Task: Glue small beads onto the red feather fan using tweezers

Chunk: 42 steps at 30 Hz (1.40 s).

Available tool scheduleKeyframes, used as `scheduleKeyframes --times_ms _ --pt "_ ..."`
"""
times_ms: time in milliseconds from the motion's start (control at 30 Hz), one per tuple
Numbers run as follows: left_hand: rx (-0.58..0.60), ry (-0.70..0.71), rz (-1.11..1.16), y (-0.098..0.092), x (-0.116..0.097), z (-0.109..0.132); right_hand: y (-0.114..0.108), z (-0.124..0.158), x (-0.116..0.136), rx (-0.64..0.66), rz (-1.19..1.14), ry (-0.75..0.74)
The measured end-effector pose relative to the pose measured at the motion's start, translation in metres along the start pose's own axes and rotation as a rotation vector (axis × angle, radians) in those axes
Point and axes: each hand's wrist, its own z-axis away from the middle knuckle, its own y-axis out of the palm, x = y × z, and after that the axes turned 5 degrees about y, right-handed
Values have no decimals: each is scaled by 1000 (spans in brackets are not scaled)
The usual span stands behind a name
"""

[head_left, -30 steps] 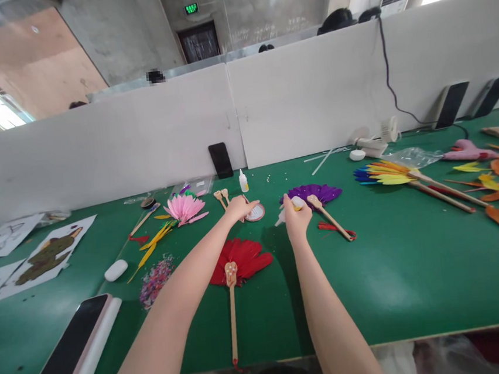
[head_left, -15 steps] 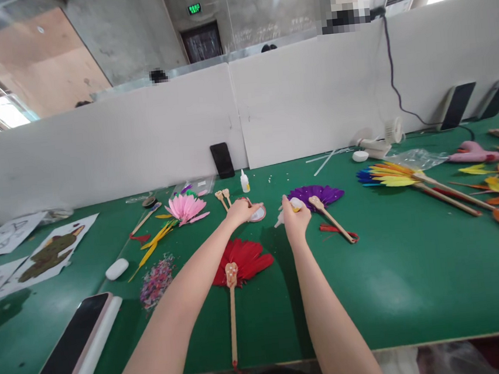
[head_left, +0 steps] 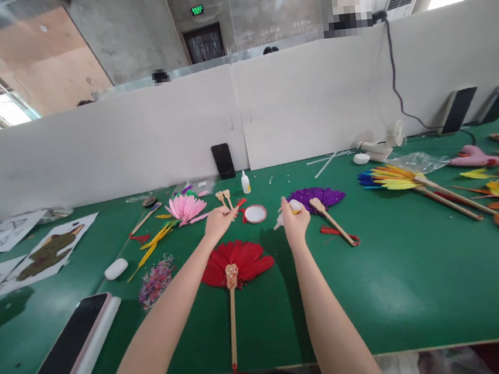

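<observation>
My left hand (head_left: 218, 224) is closed in a pinch just left of a small round dish (head_left: 255, 213) with a reddish rim. Behind its fingers lie two light wooden sticks (head_left: 224, 197) with carved heads, and a red tassel (head_left: 241, 204). What the fingertips hold, if anything, is hidden. My right hand (head_left: 297, 226) is wrapped round a white glue bottle (head_left: 284, 214), its nozzle tilted down to the left. Beside it rests a purple feather fan (head_left: 327, 197) with a wooden handle. Nearer me, a red feather fan (head_left: 239, 261) lies with its handle toward the table edge.
To the left are pink feathers (head_left: 185, 208), a heap of colourful bits (head_left: 156, 281) and a phone (head_left: 66, 351). A second glue bottle (head_left: 245, 182) stands upright near the white partition (head_left: 160, 137). Multicoloured feathers (head_left: 389, 174) and a pink glue gun (head_left: 476, 156) lie right.
My left hand has moved left from the round dish to the wooden sticks, uncovering the dish and red tassel. My right hand keeps the glue bottle in nearly the same place.
</observation>
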Motion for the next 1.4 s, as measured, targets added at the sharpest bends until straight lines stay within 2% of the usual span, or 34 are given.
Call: scheduleKeyframes --times_ms 100,200,333,433,567,700,833,933,1000,1100,1267,1400 --pt "3 -82 45 -16 24 13 3 1 0 23 -5 5" --pt "-7 -151 54 -36 38 19 3 4 2 59 -24 -2" --pt "-104 -162 -63 -63 34 27 5 10 9 128 -38 -3" --pt "-220 -118 -193 -70 23 37 10 17 17 204 -35 0" --pt "-334 -95 -257 -65 5 48 17 30 32 279 -24 -16" --pt "-348 1 -137 -49 -12 54 21 42 52 294 -9 -51" --pt "-231 164 137 -10 -22 66 34 51 78 259 0 -98" --pt "-204 167 391 21 -23 77 48 61 95 204 22 -130" --pt "-206 133 574 32 -21 81 57 70 102 184 50 -146" --pt "-220 95 817 31 -17 84 67 81 108 237 100 -172" --pt "-236 67 1109 6 -11 80 77 88 114 430 154 -247" --pt "-185 53 1248 -7 -9 79 75 87 120 495 203 -297"
